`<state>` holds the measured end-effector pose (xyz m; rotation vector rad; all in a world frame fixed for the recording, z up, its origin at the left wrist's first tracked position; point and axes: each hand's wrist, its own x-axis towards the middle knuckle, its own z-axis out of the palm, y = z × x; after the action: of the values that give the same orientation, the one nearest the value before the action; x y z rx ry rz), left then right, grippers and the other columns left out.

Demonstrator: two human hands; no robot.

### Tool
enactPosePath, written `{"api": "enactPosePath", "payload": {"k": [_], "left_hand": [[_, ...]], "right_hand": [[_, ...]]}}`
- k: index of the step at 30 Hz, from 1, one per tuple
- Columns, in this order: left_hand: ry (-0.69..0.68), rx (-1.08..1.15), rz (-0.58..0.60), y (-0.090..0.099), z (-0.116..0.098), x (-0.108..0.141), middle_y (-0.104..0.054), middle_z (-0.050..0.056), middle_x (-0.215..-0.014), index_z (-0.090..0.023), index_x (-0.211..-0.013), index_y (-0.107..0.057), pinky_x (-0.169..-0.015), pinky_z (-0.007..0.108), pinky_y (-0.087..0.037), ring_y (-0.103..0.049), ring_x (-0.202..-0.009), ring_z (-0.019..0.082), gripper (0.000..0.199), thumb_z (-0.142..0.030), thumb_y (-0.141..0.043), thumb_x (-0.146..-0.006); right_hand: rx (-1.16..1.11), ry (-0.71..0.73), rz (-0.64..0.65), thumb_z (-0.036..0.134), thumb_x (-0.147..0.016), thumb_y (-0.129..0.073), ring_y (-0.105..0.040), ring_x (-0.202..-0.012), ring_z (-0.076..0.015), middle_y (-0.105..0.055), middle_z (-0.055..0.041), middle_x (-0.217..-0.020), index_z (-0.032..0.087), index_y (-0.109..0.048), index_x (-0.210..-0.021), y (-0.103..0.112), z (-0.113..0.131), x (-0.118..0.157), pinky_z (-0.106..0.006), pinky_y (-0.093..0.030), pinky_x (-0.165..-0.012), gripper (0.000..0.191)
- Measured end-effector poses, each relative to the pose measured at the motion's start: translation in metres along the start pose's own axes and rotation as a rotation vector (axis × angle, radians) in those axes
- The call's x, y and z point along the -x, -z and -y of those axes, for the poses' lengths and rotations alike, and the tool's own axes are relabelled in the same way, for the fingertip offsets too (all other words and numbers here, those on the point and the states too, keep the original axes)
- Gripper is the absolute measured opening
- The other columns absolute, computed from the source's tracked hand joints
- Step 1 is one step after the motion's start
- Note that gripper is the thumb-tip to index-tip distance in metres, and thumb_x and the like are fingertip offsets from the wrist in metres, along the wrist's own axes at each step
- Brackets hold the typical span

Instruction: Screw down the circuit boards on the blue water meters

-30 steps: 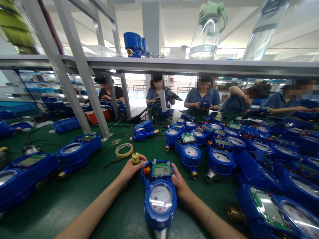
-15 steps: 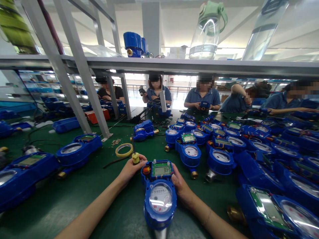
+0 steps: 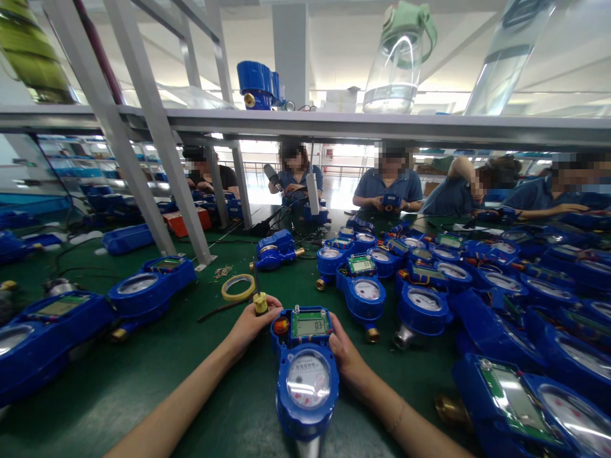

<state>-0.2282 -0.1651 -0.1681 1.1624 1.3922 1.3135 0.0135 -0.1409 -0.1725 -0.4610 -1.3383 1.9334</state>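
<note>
A blue water meter (image 3: 309, 375) stands in front of me, its round dial toward me and its upper compartment uncovered, showing a green circuit board with a lit display (image 3: 309, 325). My right hand (image 3: 347, 353) is closed on the meter's right side, thumb along the edge of the housing. At the upper left corner is my left hand (image 3: 252, 324), its fingers wrapped round a yellow-handled screwdriver (image 3: 260, 303) whose shaft points upward. That hand's thumb reaches to the meter's housing; some of its fingers are hidden.
Several uncovered meters (image 3: 366, 291) crowd the right side; others (image 3: 143, 286) lie left. A yellow tape roll (image 3: 238, 287) and a dark rod lie beyond my left hand. Grey posts (image 3: 157, 159) carry an overhead shelf (image 3: 334, 122) with bottles. Several co-workers (image 3: 387, 181) sit across the bench.
My hands and the meter have hardly moved. Across the bench, a co-worker's grey handheld tool has shifted slightly to the left, and that person's head has tilted.
</note>
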Motion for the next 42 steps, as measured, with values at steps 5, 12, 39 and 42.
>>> {"api": "enactPosePath", "payload": {"k": [5,12,39,42], "left_hand": [[0.005,0.001,0.005,-0.0003,0.0014,-0.0006,-0.063,0.001,-0.088,-0.019,-0.092,-0.061,-0.073,0.027,-0.045,-0.059,-0.081,0.017,0.033,-0.044,-0.070,-0.074],[0.013,0.002,0.014,-0.0003,-0.0014,0.0012,-0.063,0.002,-0.090,-0.019,-0.094,-0.060,-0.073,0.027,-0.046,-0.059,-0.083,0.018,0.034,-0.044,-0.070,-0.074],[0.003,0.010,-0.008,-0.0004,-0.0005,0.0006,-0.065,0.002,-0.089,-0.019,-0.091,-0.063,-0.072,0.028,-0.046,-0.060,-0.082,0.019,0.033,-0.044,-0.071,-0.071],[0.006,0.015,-0.005,-0.0005,-0.0009,0.0005,-0.066,0.003,-0.089,-0.019,-0.091,-0.063,-0.072,0.028,-0.046,-0.060,-0.081,0.019,0.034,-0.044,-0.072,-0.071]], "right_hand": [[-0.010,-0.002,0.009,0.067,-0.074,-0.069,-0.041,-0.130,-0.0332,-0.049,-0.0127,-0.136,0.025,-0.037,-0.133,-0.0012,0.0014,-0.0001,-0.049,-0.028,-0.110,0.080],[0.000,0.002,0.009,0.067,-0.074,-0.069,-0.041,-0.130,-0.0330,-0.052,-0.0133,-0.132,0.024,-0.036,-0.134,-0.0010,0.0016,0.0015,-0.049,-0.027,-0.110,0.081],[-0.005,0.007,0.007,0.066,-0.073,-0.070,-0.044,-0.128,-0.0324,-0.053,-0.0132,-0.130,0.024,-0.037,-0.133,-0.0014,0.0004,0.0005,-0.049,-0.028,-0.110,0.081],[-0.009,0.004,0.000,0.066,-0.074,-0.069,-0.045,-0.127,-0.0323,-0.054,-0.0132,-0.129,0.024,-0.037,-0.134,-0.0017,0.0010,0.0007,-0.049,-0.029,-0.109,0.080]]}}
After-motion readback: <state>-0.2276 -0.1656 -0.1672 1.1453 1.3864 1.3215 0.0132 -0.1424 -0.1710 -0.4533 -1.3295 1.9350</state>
